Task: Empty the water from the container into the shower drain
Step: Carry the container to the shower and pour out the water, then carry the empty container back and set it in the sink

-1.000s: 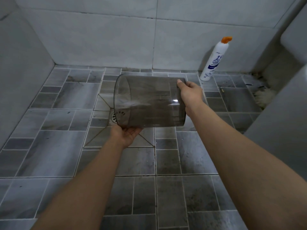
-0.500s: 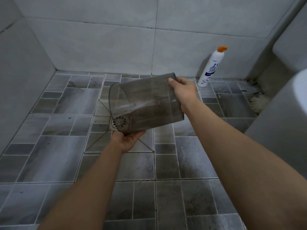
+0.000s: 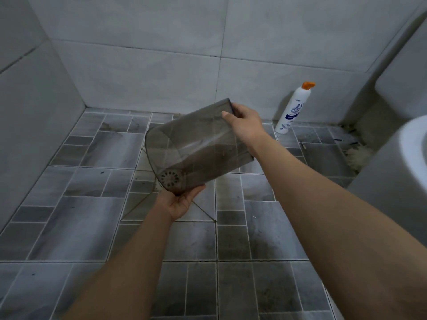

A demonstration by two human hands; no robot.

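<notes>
A smoky, see-through container (image 3: 198,146) is held in the air over the tiled shower floor, tipped so its open mouth points down and to the left. My left hand (image 3: 179,202) cups the low rim from below. My right hand (image 3: 245,125) grips the raised closed end. The round metal drain (image 3: 170,177) shows through the container wall, right under the mouth. I cannot make out any water stream.
A white spray bottle (image 3: 292,109) with an orange cap stands against the back wall. A white toilet (image 3: 413,144) fills the right edge, with a brush-like clump (image 3: 357,155) beside its base. Tiled walls close in at the left and back.
The container has tipped further, its closed end rising and its mouth dropping toward the drain. Both hands kept their hold.
</notes>
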